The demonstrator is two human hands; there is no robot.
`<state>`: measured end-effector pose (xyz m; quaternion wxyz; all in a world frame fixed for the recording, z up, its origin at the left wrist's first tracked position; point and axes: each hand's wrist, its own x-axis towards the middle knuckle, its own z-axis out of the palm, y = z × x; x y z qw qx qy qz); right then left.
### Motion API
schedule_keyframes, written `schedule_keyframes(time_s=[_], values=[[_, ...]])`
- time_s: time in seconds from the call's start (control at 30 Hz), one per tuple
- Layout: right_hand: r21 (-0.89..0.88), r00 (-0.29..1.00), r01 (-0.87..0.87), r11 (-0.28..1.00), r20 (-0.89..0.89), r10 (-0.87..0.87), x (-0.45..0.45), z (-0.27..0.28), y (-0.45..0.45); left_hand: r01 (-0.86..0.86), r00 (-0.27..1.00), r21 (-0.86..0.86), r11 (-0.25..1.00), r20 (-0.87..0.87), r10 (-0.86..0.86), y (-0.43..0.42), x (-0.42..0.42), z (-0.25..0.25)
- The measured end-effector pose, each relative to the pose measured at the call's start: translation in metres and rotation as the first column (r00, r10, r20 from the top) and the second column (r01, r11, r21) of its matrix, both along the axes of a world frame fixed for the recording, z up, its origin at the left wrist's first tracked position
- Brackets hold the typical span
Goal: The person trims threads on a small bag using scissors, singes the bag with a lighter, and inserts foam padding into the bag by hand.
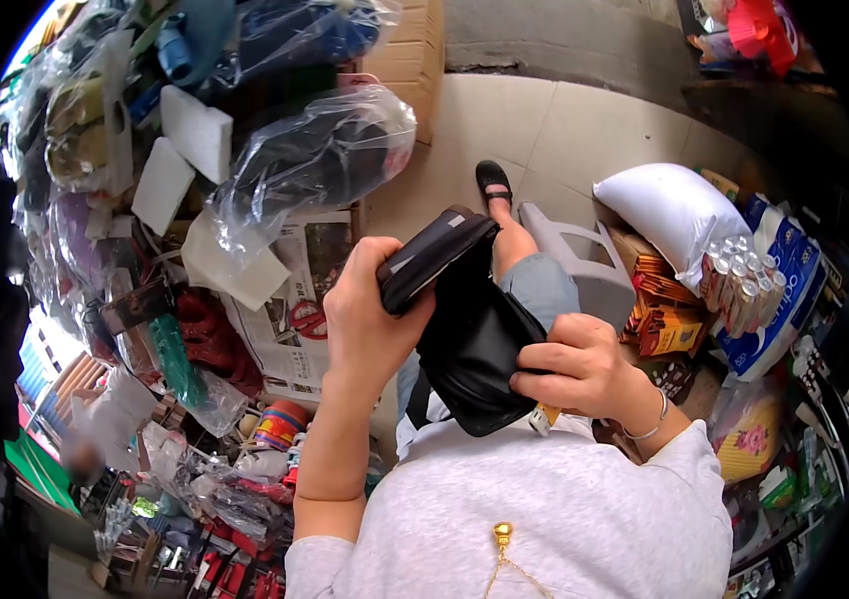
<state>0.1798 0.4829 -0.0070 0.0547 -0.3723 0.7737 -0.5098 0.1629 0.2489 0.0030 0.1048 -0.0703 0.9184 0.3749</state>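
Between my hands, in front of my chest, a black pouch with a shiny, leather-like surface hangs opened out. My left hand is closed around its thick, folded upper part, thumb in front. At the lower right edge, the fingers of my right hand are curled and pinch the pouch's side. Just under the right hand a small yellow and white piece shows; I cannot tell what it is or whether that hand holds it. The inside of the pouch looks dark.
On the left lie plastic-wrapped goods, white foam blocks and newspaper. To the right are a grey plastic stool, a white sack, packed cans and orange packets. Tiled floor lies ahead.
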Motion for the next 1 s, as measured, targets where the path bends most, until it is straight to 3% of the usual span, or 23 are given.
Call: schedule_keyframes(time_s=[0.23,0.4,0.8,0.9,1.0], values=[[0.002,0.98,0.088,0.996,0.179,-0.087,-0.003,-0.033,0.03,0.06,0.991,-0.013,0.998,0.124,-0.058,0.033,-0.022,-0.037],[0.002,0.976,0.087,0.996,0.199,-0.085,-0.001,-0.037,0.037,-0.093,0.916,0.071,0.993,0.397,0.057,0.035,-0.017,-0.042],[-0.079,0.922,0.049,0.996,0.386,-0.015,0.007,-0.047,0.026,-0.355,0.78,0.333,0.874,0.621,0.08,0.018,0.036,-0.077],[-0.094,0.896,0.029,0.995,0.444,0.015,0.009,-0.053,0.026,-0.38,0.791,0.375,0.845,0.605,0.087,0.014,0.045,-0.08],[-0.308,0.433,0.301,0.902,0.887,0.159,0.006,-0.055,0.023,-0.355,0.819,0.437,0.826,0.572,0.048,0.006,0.052,-0.074]])
